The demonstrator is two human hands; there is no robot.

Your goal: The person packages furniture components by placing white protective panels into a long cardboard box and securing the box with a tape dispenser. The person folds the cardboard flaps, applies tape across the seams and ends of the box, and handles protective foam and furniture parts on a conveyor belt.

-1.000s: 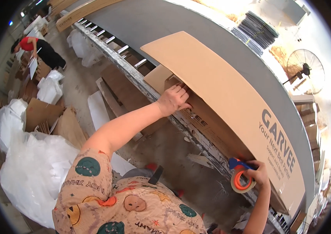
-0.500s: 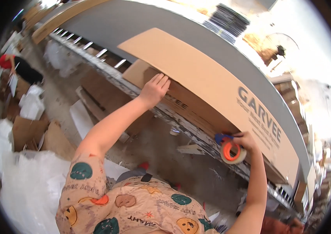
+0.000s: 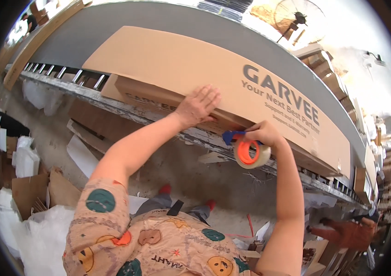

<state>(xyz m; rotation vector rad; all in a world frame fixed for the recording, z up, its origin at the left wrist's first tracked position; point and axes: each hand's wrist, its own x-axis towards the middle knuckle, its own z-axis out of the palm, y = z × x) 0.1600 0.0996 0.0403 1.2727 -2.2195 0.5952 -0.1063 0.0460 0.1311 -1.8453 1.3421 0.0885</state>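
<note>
A long brown cardboard box (image 3: 177,60) with dark print on top lies in front of me. My left hand (image 3: 199,106) rests flat on the near edge of its top panel, fingers stretched out together and thumb toward the side. To its right, my right hand (image 3: 265,133) grips a tape dispenser (image 3: 262,157), which has a blue head, an orange core and a roll of clear tape. The dispenser hangs just off the box's near side. Its handle is mostly hidden by my fingers.
The box lies on a roller conveyor (image 3: 62,71) beside a grey surface (image 3: 167,23). Cardboard and white foam (image 3: 26,158) litter the floor at left. One person (image 3: 9,124) bends at far left; another (image 3: 347,232) is at lower right. A fan (image 3: 299,18) stands beyond.
My left hand has gone from gripping the panel's edge to lying flat on it, farther right along the box. The panel's left part sits closer to the side. My right hand still holds the dispenser.
</note>
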